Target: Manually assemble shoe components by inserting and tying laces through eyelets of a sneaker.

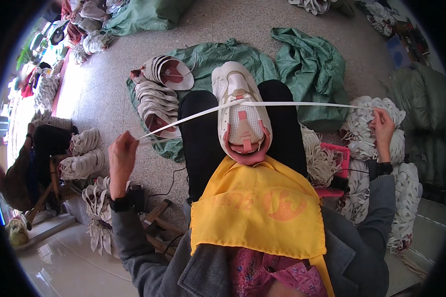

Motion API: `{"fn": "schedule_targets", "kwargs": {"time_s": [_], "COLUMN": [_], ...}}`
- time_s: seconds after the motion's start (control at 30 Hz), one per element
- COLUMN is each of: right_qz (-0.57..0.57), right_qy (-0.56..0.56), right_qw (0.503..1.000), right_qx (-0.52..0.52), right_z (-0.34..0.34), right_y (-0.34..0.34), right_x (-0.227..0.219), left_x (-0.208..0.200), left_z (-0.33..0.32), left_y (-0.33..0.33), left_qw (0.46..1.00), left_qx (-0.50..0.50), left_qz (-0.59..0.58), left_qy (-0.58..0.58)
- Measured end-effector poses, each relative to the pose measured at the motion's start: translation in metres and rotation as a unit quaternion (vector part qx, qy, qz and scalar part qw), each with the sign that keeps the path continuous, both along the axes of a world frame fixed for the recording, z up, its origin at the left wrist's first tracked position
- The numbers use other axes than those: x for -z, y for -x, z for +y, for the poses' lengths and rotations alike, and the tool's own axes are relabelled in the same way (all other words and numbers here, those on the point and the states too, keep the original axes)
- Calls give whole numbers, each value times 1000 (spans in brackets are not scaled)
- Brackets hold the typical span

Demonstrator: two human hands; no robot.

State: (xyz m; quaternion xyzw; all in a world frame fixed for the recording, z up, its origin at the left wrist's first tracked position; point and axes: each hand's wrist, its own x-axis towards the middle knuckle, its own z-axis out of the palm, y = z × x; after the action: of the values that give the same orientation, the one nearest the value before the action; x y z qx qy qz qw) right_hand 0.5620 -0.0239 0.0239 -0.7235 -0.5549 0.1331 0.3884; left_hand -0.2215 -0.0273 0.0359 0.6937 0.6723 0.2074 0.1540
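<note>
Between my knees rests a white and beige sneaker [239, 86] with pink lining and pink tabs, its heel opening toward me. A flat white shoelace [302, 104] comes out of its lower eyelets and runs taut to both sides. Out at the left, my left hand [123, 154] is closed on one end of the lace. My right hand [383, 127] pinches the other end at the right, in front of a pile of white shoe uppers [371, 111]. Across my lap lies a yellow apron [257, 203].
Stacked shoe uppers [156, 101] sit on a green woven sack [203, 52] ahead on the left. Another green sack [312, 74] lies right of it. Beside my right knee, a pink basket [334, 166] stands by a bundle of white laces [318, 156]. More uppers [82, 161] are at left.
</note>
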Motion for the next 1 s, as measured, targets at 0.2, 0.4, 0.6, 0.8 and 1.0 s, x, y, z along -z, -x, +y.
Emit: {"fn": "schedule_targets", "kwargs": {"time_s": [0.2,0.4,0.6,0.8,1.0], "right_qz": [-6,21,1,-81,20], "right_qy": [-1,17,52,40,183], "right_qw": [1000,999,998,996,981], "right_qx": [21,30,45,13,56], "right_z": [-8,-16,-6,-7,8], "right_y": [-55,-97,-130,-166,-129], "right_x": [6,19,32,38,59], "left_x": [38,66,68,80,77], "left_z": [-11,-26,-49,-48,-40], "left_y": [115,200,251,260,260], "left_qw": [997,984,976,973,974], "left_qx": [-78,-172,-215,-231,-210], "left_qz": [0,-35,1,-21,83], "left_qy": [-2,-12,-22,11,16]}}
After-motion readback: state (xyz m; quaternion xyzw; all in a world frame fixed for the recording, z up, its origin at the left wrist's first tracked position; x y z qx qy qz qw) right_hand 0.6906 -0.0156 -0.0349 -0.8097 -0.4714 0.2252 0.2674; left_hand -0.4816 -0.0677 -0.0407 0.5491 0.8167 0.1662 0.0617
